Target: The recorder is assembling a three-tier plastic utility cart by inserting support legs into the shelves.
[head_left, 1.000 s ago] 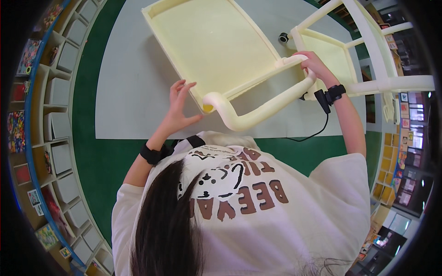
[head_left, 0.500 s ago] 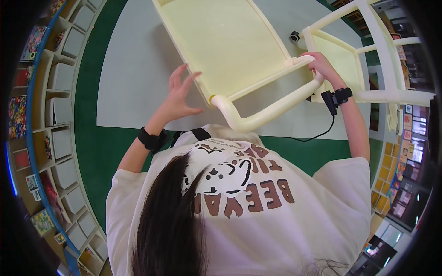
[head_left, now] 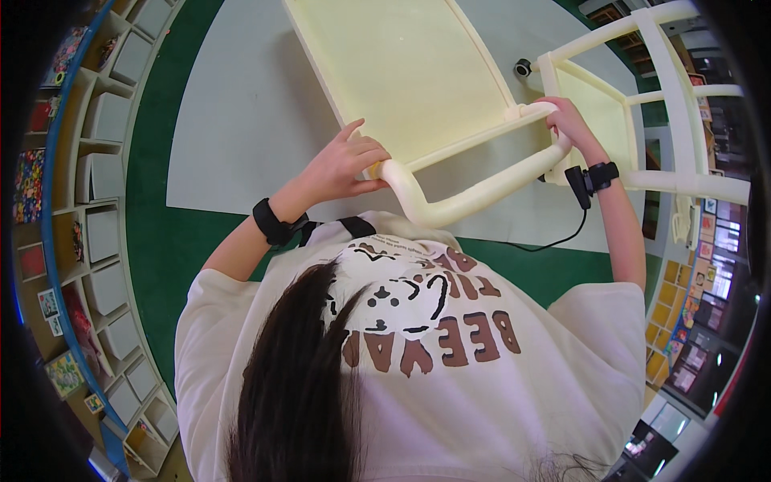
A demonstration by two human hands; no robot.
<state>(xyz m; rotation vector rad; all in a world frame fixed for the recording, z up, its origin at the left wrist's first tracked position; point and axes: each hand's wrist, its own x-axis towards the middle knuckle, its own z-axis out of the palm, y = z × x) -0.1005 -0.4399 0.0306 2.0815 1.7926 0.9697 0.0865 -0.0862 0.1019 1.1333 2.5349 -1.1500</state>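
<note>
A cream plastic cart shelf point(head_left: 418, 76) with a raised rim stretches away in front of me. At its near end is a thick, U-shaped tubular handle point(head_left: 474, 193). My right hand point(head_left: 569, 124) is wrapped round the handle's right bend. At the left corner, where the tube joins the shelf, my left hand point(head_left: 345, 165) grips with fingers over the top and thumb along the near side; the index finger is raised. A yellowish ring shows at that joint, partly covered by the fingers. Both wrists wear black bands, and a cable hangs from the right one.
On the right stands another cream plastic frame point(head_left: 687, 104) with tubular posts and a shelf; a black caster point(head_left: 523, 67) is close to it. A grey mat point(head_left: 233, 120) lies on the green floor point(head_left: 152, 265). White-fronted shelving point(head_left: 104, 177) lines the left side.
My left hand has moved right and down from beside the shelf's edge and closed on the handle's left joint. My right hand keeps its hold.
</note>
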